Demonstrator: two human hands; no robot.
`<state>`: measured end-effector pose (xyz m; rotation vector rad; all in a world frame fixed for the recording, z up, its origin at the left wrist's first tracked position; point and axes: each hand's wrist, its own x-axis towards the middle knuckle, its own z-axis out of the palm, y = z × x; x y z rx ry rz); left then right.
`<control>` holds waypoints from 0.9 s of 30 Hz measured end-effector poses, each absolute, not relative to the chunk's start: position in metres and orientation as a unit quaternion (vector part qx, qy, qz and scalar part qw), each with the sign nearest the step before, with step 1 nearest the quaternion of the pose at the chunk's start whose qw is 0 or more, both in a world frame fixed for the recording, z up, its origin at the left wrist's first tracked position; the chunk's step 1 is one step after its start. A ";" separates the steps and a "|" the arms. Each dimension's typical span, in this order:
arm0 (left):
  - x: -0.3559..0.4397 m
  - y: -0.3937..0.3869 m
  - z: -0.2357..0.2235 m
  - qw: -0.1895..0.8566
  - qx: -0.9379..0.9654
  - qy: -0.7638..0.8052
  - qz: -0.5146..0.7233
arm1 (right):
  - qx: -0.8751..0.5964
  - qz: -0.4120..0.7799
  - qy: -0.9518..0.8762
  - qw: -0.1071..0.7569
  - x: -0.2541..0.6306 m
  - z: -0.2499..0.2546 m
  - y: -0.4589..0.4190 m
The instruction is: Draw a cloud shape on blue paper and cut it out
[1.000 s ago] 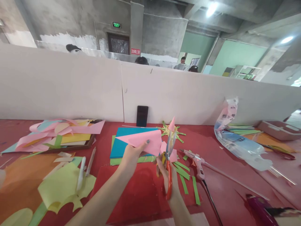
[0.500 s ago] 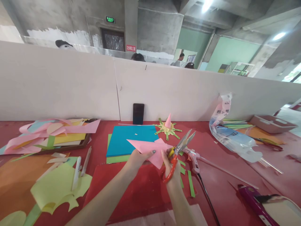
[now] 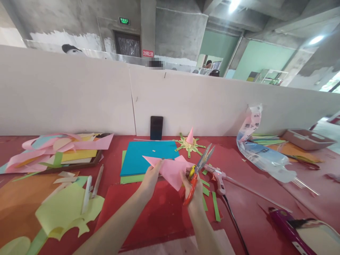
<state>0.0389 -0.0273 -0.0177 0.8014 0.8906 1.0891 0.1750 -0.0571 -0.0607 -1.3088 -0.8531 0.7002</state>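
Observation:
A sheet of pink paper (image 3: 174,173), partly rolled to a point at its left end, is held up between both hands over the red mat (image 3: 154,212). My left hand (image 3: 152,177) pinches its left part. At its right edge, my right hand (image 3: 192,186) grips the paper and also carries scissors (image 3: 204,157) with red and yellow handles, blades pointing up and away. Behind the hands stands a paper piece with a pink cone (image 3: 190,136) and green arms. Blue sheets (image 3: 146,150) lie beyond the left hand.
A pink glue gun (image 3: 220,180) with a black cord lies right of my hands, by green paper strips (image 3: 215,207). Paper scraps (image 3: 66,148) fill a tray at left. A phone (image 3: 156,127) leans on the white partition (image 3: 186,102). A purple tool (image 3: 285,226) lies front right.
My left fingers have shifted slightly left and up along the pink paper, whose lower flap now shows more. The scissors in my right hand have tilted a little more upright, with blades closer together.

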 end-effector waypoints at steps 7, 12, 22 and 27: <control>0.042 -0.027 -0.019 0.682 0.355 0.425 0.478 | -0.570 0.280 -0.383 0.671 0.175 -0.056 -0.058; 0.047 -0.027 -0.024 0.677 0.365 0.459 0.446 | -0.571 0.267 -0.387 0.673 0.174 -0.056 -0.059; 0.046 -0.023 -0.031 0.671 0.370 0.459 0.450 | -0.584 0.249 -0.383 0.671 0.177 -0.064 -0.056; 0.046 -0.023 -0.034 0.682 0.372 0.445 0.445 | -0.588 0.237 -0.382 0.673 0.177 -0.070 -0.052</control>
